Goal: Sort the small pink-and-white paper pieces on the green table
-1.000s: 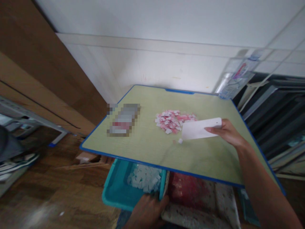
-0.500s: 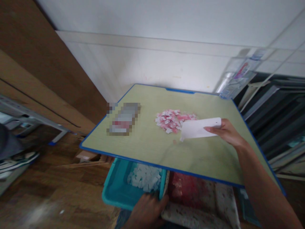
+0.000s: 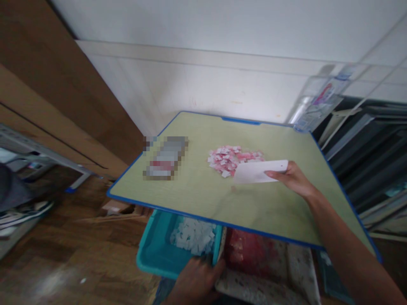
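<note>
My right hand (image 3: 294, 180) pinches a flat white scraper (image 3: 256, 173) with a small hole near its held end, thumb on the near face. Its far end hangs over the front right side of a heap of small pink and white paper-like pieces (image 3: 224, 160) on the table (image 3: 190, 192). Low in the view, my left hand (image 3: 199, 277) is closed around the near right rim of a teal basin (image 3: 155, 254); its fingertips are partly hidden. Small white pieces (image 3: 192, 235) lie inside the basin. Right beside that hand is a stained tray (image 3: 254, 281) with something red in it.
A pixelated flat item (image 3: 165, 159) lies at the table's left. A clear plastic bottle (image 3: 321, 103) leans at the back right corner. Dark stacked panels (image 3: 372, 148) stand to the right. At left are a brown wooden panel (image 3: 79, 93) and a person's shoe (image 3: 28, 214).
My right hand has shifted slightly left with the white scraper, bringing its end closer to the heap. A small bit at the scraper's lower corner no longer shows. My left hand stays put.
</note>
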`<state>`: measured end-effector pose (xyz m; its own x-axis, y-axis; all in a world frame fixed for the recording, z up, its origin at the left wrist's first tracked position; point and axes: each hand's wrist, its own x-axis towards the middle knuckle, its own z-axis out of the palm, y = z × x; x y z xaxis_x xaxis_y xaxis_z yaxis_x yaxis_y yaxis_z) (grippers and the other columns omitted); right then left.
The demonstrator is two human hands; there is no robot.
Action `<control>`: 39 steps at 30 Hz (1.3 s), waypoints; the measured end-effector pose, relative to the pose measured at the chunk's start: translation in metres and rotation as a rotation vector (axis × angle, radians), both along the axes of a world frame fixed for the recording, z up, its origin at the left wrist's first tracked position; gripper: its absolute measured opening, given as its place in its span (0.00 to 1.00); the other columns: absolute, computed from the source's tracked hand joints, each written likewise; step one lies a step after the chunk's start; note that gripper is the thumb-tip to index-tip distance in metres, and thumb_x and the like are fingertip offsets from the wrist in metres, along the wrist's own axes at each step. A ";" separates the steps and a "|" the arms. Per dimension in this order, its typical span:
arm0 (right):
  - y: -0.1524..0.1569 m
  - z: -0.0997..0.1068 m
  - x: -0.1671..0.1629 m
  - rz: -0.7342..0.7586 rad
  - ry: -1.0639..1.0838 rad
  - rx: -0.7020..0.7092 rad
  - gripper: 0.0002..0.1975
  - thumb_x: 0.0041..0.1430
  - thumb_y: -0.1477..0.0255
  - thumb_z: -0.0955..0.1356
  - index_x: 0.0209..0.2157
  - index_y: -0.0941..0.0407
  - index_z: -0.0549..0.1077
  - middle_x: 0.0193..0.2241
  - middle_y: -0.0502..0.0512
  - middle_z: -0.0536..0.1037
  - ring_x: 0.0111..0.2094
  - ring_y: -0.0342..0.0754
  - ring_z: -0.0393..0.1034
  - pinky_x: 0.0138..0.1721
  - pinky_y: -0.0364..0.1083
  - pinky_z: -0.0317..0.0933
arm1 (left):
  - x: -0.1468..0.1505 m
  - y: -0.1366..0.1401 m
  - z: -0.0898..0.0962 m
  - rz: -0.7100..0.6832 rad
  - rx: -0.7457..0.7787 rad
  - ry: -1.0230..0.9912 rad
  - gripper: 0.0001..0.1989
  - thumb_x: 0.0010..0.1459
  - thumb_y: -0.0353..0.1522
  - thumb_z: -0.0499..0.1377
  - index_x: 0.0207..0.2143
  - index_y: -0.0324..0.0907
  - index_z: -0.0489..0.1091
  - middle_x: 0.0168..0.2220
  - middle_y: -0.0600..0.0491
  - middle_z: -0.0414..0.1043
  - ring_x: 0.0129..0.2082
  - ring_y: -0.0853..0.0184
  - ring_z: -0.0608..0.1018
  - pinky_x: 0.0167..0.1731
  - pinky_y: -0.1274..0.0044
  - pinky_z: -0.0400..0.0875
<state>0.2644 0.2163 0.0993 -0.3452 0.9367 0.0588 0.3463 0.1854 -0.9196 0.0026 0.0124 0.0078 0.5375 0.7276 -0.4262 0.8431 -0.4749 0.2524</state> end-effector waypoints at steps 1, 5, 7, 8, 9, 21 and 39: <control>0.000 -0.001 -0.002 0.017 0.006 -0.015 0.13 0.42 0.65 0.70 0.29 0.59 0.76 0.29 0.53 0.78 0.28 0.48 0.71 0.30 0.44 0.65 | 0.000 0.000 0.000 -0.001 0.002 -0.003 0.19 0.52 0.39 0.54 0.45 0.44 0.59 0.33 0.47 0.68 0.31 0.57 0.71 0.29 0.70 0.64; 0.002 -0.002 -0.005 0.067 0.051 -0.111 0.14 0.40 0.65 0.70 0.30 0.59 0.76 0.30 0.54 0.78 0.29 0.48 0.72 0.32 0.45 0.65 | 0.000 0.001 0.001 -0.012 0.001 0.012 0.18 0.51 0.38 0.54 0.45 0.44 0.60 0.32 0.47 0.68 0.31 0.56 0.71 0.29 0.70 0.64; 0.003 0.000 0.000 0.102 0.066 -0.189 0.14 0.39 0.66 0.71 0.30 0.60 0.76 0.29 0.53 0.78 0.27 0.48 0.72 0.30 0.44 0.65 | 0.000 0.001 0.002 -0.015 -0.006 0.021 0.18 0.51 0.37 0.55 0.45 0.44 0.59 0.33 0.46 0.68 0.31 0.56 0.71 0.29 0.70 0.64; 0.003 0.000 0.004 0.122 0.068 -0.227 0.14 0.38 0.67 0.71 0.30 0.60 0.76 0.28 0.53 0.78 0.27 0.48 0.72 0.29 0.44 0.65 | 0.000 0.001 0.003 -0.017 -0.012 0.021 0.18 0.51 0.37 0.55 0.45 0.44 0.59 0.33 0.46 0.68 0.31 0.56 0.71 0.29 0.70 0.64; 0.003 0.001 0.008 0.140 0.069 -0.259 0.14 0.38 0.68 0.72 0.30 0.60 0.76 0.28 0.53 0.78 0.27 0.48 0.72 0.29 0.43 0.65 | 0.000 0.001 0.003 -0.019 -0.016 0.018 0.18 0.51 0.37 0.55 0.44 0.43 0.59 0.33 0.46 0.68 0.31 0.56 0.71 0.28 0.70 0.64; 0.014 -0.009 0.011 0.089 0.045 -0.313 0.17 0.35 0.70 0.72 0.33 0.60 0.75 0.29 0.53 0.78 0.26 0.48 0.72 0.28 0.43 0.65 | 0.000 0.000 0.000 0.001 -0.020 0.012 0.18 0.52 0.38 0.54 0.45 0.44 0.60 0.33 0.46 0.68 0.32 0.56 0.71 0.29 0.70 0.63; 0.001 0.002 0.007 0.441 -0.036 -0.503 0.16 0.37 0.71 0.72 0.32 0.61 0.75 0.30 0.53 0.78 0.27 0.45 0.71 0.29 0.41 0.65 | 0.003 0.003 0.010 -0.015 -0.036 0.060 0.20 0.52 0.38 0.54 0.47 0.43 0.58 0.33 0.46 0.68 0.31 0.56 0.70 0.30 0.70 0.63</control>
<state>0.2717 0.2169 0.1009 -0.6960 0.6172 -0.3669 0.3681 -0.1320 -0.9204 0.0055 0.0157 0.0179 0.5206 0.7036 -0.4837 0.8503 -0.4788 0.2186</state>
